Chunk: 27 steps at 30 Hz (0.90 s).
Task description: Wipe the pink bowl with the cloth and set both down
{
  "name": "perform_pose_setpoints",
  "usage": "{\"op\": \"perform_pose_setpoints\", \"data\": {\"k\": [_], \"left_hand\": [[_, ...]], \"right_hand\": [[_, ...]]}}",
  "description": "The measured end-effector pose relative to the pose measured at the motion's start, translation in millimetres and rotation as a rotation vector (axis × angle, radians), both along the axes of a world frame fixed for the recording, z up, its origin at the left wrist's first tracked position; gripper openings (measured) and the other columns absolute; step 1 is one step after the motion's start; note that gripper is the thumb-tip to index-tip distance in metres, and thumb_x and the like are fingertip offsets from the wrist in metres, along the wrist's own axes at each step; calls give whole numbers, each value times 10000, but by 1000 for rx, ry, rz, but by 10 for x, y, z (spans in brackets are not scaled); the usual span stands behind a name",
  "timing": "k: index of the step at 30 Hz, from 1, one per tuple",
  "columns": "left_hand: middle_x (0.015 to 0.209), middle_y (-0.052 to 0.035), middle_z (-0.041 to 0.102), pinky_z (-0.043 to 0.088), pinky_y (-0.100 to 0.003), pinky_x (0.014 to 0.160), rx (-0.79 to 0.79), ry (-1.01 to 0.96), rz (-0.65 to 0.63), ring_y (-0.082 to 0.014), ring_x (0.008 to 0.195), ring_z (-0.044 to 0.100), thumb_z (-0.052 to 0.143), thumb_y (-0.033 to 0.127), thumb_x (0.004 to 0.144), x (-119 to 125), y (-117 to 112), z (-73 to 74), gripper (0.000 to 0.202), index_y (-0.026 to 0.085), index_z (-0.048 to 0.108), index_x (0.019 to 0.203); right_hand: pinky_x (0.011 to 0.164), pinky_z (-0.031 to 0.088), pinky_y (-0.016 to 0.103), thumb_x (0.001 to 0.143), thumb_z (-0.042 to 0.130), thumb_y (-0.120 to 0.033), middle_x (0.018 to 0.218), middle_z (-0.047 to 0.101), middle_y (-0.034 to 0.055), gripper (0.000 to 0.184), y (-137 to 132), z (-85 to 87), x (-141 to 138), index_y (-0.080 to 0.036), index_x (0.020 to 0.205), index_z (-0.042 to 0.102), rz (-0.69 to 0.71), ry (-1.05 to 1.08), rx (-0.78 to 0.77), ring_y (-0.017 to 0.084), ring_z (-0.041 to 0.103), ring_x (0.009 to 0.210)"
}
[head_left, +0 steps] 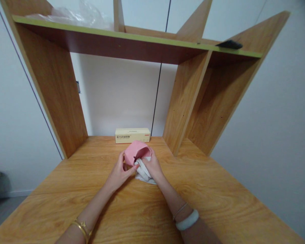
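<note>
The pink cup (136, 150) sat near the middle of the desk (66, 200), tilted on its side with its mouth turned toward the person, just in front of a long cream box (132, 135) at the back wall. The left hand (119, 172) was curled round the cup's near side, fingers closed on its wall and rim. The right hand (153, 165) was closed on a bunched pale cloth (143, 175), which touched the cup's mouth and trailed down onto the wood.

By its look the cup was light and stiff, smooth-walled and likely a little slippery, so the firmest hold would be round the body, thumb opposite fingers. Whether it was plastic or ceramic could not be told, so it might break if dropped. The cloth was soft and limp, and would take any grip.

The desk was a bare wood-grain top, level and smooth. Upright panels of the same wood rose at the back and carried a shelf (142, 38) overhead – crumpled clear plastic (78, 15) lay on its left part, a small dark object (230, 44) on its right. White walls closed in on every side
</note>
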<state>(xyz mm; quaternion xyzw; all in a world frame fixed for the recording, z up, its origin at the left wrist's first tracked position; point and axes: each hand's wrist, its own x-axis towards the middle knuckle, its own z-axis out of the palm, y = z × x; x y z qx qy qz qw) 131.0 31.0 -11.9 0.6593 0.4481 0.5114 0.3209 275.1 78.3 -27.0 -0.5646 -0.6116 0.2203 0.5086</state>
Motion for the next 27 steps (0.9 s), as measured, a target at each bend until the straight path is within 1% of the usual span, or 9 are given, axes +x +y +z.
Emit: {"op": "perform_pose_setpoints", "data": {"k": [3, 6, 9, 11, 13, 17, 20, 23, 27], "left_hand": [[1134, -121, 541, 475, -326, 791, -2, -8, 17, -183, 915, 582, 584, 383, 704, -12, -5, 13, 603, 158, 340, 1208], [1085, -123, 571, 478, -334, 771, 7, 97, 57, -203, 892, 590, 596, 395, 681, -45, -25, 39, 609, 141, 380, 1191], [1080, -120, 581, 457, -347, 810, 43, 248, 105, -230, 941, 572, 609, 408, 654, -77, -48, 71, 616, 136, 422, 1175], [1101, -113, 580, 434, -363, 850, 47, 319, 134, -250, 989, 553, 602, 412, 653, -91, -50, 82, 612, 148, 441, 1180], [1119, -104, 576, 425, -371, 863, 17, 314, 143, -254, 1012, 543, 570, 418, 683, -93, -40, 80, 604, 165, 428, 1212], [1173, -114, 531, 444, -345, 841, -27, 125, 113, -230, 1030, 534, 539, 421, 727, -45, -18, 57, 690, 164, 274, 1311], [1188, -122, 506, 465, -313, 802, -26, 60, 32, -204, 1007, 540, 526, 418, 749, 9, -22, 49, 684, 159, 227, 1307], [1111, -111, 541, 484, -295, 741, -44, 31, 55, -186, 916, 572, 531, 423, 743, 28, -30, 52, 632, 147, 272, 1250], [1076, -95, 553, 478, -298, 763, -48, 23, 122, -175, 887, 580, 531, 424, 733, -3, -26, 59, 541, 147, 359, 1165]], "right_hand": [[650, 442, 274, 694, 567, -282, 932, 641, 101, 702, -38, 110, 59, -143, 1319, 278, -93, -141, -53, 201, 609, 775], [609, 417, 275, 718, 561, -322, 802, 656, 84, 750, -84, 204, 111, -160, 1357, 205, -167, -326, -98, 228, 617, 728], [636, 410, 283, 729, 554, -325, 809, 660, 79, 740, -106, 202, 120, -186, 1364, 200, -132, -450, -127, 239, 620, 762], [655, 416, 280, 734, 542, -300, 842, 661, 81, 704, -98, 157, 110, -178, 1354, 233, -56, -429, -135, 229, 618, 784], [687, 426, 275, 738, 522, -262, 910, 655, 88, 655, -74, 99, 96, -167, 1336, 274, -17, -333, -122, 213, 610, 828], [793, 423, 282, 743, 474, -208, 1085, 599, 105, 579, -16, -1, 48, -154, 1301, 327, -64, -122, -61, 195, 570, 959], [826, 416, 282, 748, 458, -213, 1127, 578, 98, 527, 2, -41, 6, -158, 1265, 367, -10, -28, -18, 179, 556, 992], [790, 428, 294, 734, 506, -270, 1105, 585, 115, 589, -19, 0, 2, -150, 1284, 332, 2, -50, -7, 196, 572, 948], [660, 431, 293, 725, 551, -340, 920, 641, 125, 738, -98, 176, 64, -133, 1347, 213, -130, -243, -66, 228, 608, 779]]}}
